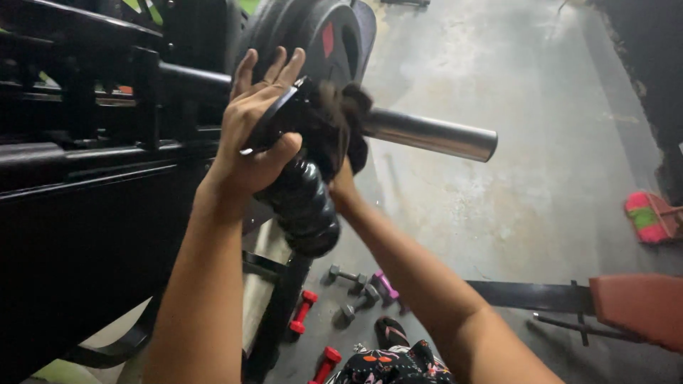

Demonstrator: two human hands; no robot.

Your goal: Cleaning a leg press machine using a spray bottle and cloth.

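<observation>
At the bar [427,133], left hand [252,135] gripping black grip [302,203], right hand [343,186] hidden behind cloth [341,121].

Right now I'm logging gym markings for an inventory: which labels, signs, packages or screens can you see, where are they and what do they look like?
Label: a small red rectangular patch on the face of the black weight plate, top centre, above the steel bar sleeve; any print on it is too small to make out.
No packages, signs or screens show.
</observation>
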